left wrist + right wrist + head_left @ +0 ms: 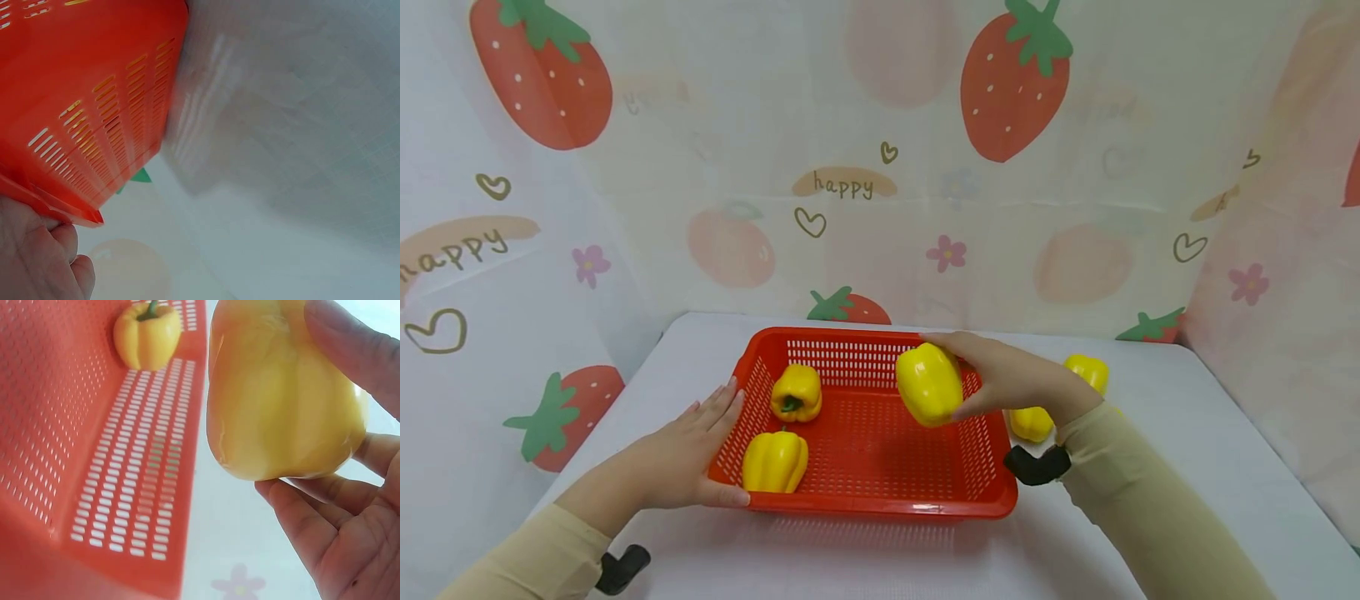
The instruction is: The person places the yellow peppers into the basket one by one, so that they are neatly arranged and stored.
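My right hand [1000, 371] pinches a yellow bell pepper [928, 385], thumb on the near side and fingers round the far side and underneath, and I have it up over the right part of the red basket [887, 450], off the basket's floor. My left hand [688, 450] lies at the basket's left end with the fingers straight and laid along the side rim, the thumb set apart from them on the front rim at the corner. Two more yellow peppers are inside the basket, both toward the left: the rear pepper [797, 393] near the back corner, its green stem turned toward me, and the front pepper [775, 462] near the front wall, just beside my left thumb. Outside, past the basket's right end, I see a far pepper [1087, 372] and a closer pepper [1031, 423] on the white-covered desk [1180, 425], both partly hidden by my right hand and wrist. Both my sleeves [1150, 492] are beige, and a black piece [1037, 465] sits at each wrist. Behind the desk hangs a pale backdrop [715, 150] printed with strawberries, hearts, flowers and the word "happy".
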Tool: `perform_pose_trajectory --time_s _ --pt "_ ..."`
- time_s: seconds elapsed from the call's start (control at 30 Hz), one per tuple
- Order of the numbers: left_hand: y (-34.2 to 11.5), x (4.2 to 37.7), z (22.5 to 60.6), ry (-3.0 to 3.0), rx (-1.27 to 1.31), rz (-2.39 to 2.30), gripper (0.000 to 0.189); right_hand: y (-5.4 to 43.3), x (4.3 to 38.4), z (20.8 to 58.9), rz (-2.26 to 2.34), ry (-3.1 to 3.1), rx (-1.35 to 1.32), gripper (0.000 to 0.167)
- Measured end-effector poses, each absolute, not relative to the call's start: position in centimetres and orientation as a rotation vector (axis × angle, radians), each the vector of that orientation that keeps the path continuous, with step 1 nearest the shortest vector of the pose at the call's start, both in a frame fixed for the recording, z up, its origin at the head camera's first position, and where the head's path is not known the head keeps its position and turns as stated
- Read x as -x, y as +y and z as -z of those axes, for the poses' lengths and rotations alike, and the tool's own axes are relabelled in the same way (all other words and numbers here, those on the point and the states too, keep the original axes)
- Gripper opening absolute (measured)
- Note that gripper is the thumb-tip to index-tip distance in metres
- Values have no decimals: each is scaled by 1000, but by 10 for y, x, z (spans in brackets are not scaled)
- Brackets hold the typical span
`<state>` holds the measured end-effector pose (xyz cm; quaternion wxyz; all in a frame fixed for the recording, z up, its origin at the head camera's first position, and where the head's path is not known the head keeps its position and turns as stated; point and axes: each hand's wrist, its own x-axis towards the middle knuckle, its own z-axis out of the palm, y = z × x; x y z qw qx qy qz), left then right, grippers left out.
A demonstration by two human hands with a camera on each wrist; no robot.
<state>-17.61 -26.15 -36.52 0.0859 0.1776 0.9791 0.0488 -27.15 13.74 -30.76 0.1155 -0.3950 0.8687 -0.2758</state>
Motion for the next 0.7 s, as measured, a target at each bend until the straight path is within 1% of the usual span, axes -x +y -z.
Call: perform_pose_trajectory --time_s 0.33,0.7 --pt "-260 175 364 2912 -508 -163 124 107 277 313 747 2501 1187 88" --pt "-260 175 364 2914 -510 -165 125 79 286 323 713 2485 1136 86"
